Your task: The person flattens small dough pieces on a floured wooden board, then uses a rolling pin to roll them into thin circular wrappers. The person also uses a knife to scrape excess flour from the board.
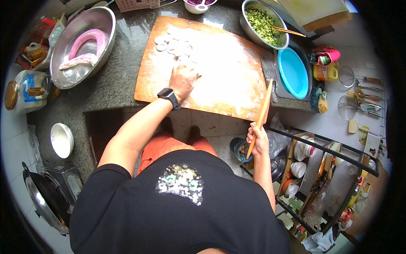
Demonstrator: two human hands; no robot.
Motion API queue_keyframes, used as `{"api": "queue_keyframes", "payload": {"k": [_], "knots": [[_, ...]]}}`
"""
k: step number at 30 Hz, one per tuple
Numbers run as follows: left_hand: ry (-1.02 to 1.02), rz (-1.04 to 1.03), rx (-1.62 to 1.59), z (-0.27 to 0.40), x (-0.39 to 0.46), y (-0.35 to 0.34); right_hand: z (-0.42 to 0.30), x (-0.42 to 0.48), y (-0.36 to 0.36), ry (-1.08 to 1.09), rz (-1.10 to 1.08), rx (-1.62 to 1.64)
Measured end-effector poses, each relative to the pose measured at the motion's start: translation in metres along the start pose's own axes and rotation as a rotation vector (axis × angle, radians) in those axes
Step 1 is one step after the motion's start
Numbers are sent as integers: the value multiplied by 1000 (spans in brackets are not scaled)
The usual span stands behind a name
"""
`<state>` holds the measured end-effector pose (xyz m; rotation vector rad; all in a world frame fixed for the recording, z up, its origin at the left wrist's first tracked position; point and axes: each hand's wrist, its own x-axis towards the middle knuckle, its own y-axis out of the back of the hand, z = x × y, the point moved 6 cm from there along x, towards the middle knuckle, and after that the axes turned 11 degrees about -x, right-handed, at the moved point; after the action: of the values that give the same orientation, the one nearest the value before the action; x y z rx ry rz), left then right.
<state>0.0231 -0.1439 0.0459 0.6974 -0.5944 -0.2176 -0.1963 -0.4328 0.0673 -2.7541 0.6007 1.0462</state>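
Observation:
A wooden board (147, 76) dusted with flour lies before me, its middle washed out by glare. Several small round dough pieces (161, 47) sit close together at its far left. My left hand (184, 77), with a black watch on the wrist, is low over the board just on the near side of these pieces. Its fingers are curled, and whatever may be under them is hidden. My right hand (260, 139) grips a tapered wooden rolling pin (265, 103) near its lower end. The pin slants upward beside the board's right near corner.
A steel basin (109, 47) at left holds a rope of pink and white dough (101, 41). At far right stand a bowl of chopped green filling (263, 27) with chopsticks (288, 31) and a blue basin (293, 74). A dish rack (330, 150) stands right of me.

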Motion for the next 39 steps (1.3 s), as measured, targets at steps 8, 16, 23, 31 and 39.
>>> {"api": "queue_keyframes", "payload": {"k": [8, 16, 23, 31, 39], "knots": [[154, -12, -366, 40, 44, -77, -36, 51, -2, 25, -73, -155], [82, -149, 67, 53, 90, -138, -68, 111, 7, 108, -152, -230], [83, -279, 184, 63, 85, -149, -78, 136, 18, 94, -216, -242], [131, -368, 91, 39, 98, -150, -101, 171, 4, 186, -287, -366], [-115, -343, 88, 34, 60, -66, -83, 168, -17, 219, -379, -500]]}}
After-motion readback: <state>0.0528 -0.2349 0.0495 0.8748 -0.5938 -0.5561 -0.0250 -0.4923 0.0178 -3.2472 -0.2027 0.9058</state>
